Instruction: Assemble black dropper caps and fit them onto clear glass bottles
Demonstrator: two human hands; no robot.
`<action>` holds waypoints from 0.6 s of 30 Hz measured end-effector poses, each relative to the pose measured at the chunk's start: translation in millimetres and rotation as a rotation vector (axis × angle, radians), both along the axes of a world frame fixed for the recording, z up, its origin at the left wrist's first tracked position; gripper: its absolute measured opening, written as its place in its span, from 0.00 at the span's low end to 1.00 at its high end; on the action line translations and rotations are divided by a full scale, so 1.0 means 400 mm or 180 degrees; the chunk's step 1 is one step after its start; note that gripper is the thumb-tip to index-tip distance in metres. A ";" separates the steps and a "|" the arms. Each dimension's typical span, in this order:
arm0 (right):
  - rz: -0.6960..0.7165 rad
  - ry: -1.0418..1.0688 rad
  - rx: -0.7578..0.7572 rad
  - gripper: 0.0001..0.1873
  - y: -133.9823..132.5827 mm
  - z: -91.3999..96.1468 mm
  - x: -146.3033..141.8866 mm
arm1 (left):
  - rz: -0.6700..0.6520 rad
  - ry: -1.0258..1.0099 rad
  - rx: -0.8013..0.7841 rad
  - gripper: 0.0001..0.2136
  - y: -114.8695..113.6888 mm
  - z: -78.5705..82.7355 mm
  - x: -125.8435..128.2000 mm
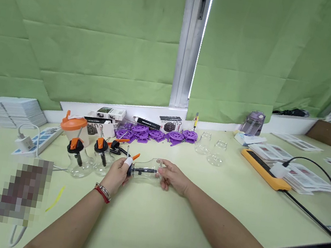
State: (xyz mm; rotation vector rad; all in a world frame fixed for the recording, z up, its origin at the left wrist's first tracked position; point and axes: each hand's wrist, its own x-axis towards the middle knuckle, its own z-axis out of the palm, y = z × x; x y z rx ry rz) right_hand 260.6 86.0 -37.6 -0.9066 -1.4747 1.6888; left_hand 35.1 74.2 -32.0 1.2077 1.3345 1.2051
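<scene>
Both bare forearms reach in over the pale green table [166,227], meeting at a clear glass bottle [145,172] lying on its side just above the tabletop. Closed around the bottle's black and orange spout cap, the left hand [116,175] grips one end, while the right hand [172,177] wraps its base. Just left stand two similar capped glass bottles [88,161]; purple plastic wheels [154,134] lie behind.

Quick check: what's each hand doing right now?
Left hand: closed on the black spout end of the glass bottle.
Right hand: closed on the bottle's base.
</scene>
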 end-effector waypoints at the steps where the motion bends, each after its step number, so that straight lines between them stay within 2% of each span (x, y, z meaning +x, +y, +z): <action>1: 0.0006 0.0028 -0.0024 0.29 -0.001 0.001 -0.001 | 0.0024 0.0031 -0.0002 0.15 0.000 0.000 0.000; 18: 0.0066 0.0041 -0.0026 0.27 -0.002 0.002 0.002 | 0.0052 0.0237 0.0117 0.15 0.004 -0.006 -0.001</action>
